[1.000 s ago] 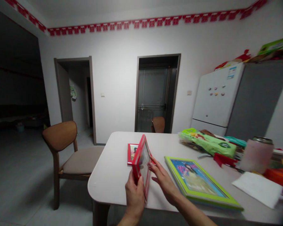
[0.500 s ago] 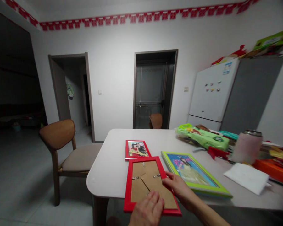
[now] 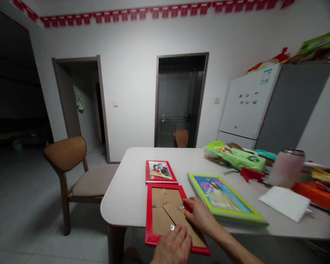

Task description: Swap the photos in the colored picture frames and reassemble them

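A red picture frame (image 3: 151,220) lies face down at the table's near edge, its lower end jutting past it. Its brown backing board (image 3: 165,216) carries metal clips. My left hand (image 3: 173,244) grips the lower rim, fingers laid over the board beside the bottom clip, thumb hidden. At the right rim, my right hand (image 3: 199,214) has its bent fingers closed on the edge, by the right clip (image 3: 180,208). Just beyond lies a smaller red frame (image 3: 161,172), face up with a photo of two people. To the right rests a green frame (image 3: 225,198) with a photo.
On the white table (image 3: 126,198), a green packet (image 3: 236,157), a pink jar (image 3: 287,167), white tissue (image 3: 284,203) and an orange box (image 3: 319,194) crowd the right side. A wooden chair (image 3: 66,154) stands left. Behind are a fridge (image 3: 244,106) and two doorways.
My right hand has slid its fingers from the outer rim inward toward the right clip. The red frame's far end has come lower, nearer the table. My left hand stays at the lower rim.
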`<state>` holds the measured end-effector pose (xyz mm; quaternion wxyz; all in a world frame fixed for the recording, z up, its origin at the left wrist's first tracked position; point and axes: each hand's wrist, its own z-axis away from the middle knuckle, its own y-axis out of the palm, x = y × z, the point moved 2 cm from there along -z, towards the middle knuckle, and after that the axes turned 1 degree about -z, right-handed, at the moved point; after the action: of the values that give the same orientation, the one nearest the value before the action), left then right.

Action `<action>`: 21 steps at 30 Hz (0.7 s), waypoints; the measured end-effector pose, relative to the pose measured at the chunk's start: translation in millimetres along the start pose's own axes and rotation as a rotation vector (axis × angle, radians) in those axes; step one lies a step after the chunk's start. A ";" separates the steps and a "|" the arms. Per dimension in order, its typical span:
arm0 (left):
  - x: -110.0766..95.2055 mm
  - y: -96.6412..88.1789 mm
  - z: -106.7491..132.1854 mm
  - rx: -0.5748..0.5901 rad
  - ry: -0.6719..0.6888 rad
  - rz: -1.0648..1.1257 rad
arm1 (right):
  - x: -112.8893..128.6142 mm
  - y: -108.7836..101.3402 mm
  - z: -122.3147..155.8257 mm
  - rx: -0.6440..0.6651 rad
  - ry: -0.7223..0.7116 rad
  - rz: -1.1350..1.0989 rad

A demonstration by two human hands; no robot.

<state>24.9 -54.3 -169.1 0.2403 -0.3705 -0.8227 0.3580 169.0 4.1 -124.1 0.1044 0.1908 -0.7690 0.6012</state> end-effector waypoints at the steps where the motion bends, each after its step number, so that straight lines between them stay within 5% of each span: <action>1: 2.3 -5.6 -0.3 0.046 -0.037 0.048 | 0.4 1.0 -1.6 0.006 -0.020 -0.002; 8: 32.5 -56.6 6.9 0.324 -0.461 0.241 | 1.6 9.6 -10.5 0.001 -0.018 -0.003; 18: 36.1 -53.5 11.2 0.339 -0.480 0.287 | 13.6 1.9 1.9 -0.043 -0.083 -0.045; 21: 35.6 -55.6 10.5 0.351 -0.494 0.266 | 30.1 -2.2 18.6 0.112 -0.253 -0.180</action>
<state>-28.1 -56.8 -128.4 0.0448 -0.3295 -0.7262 0.6017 144.0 -19.3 -115.2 0.0494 0.3384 -0.7211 0.6026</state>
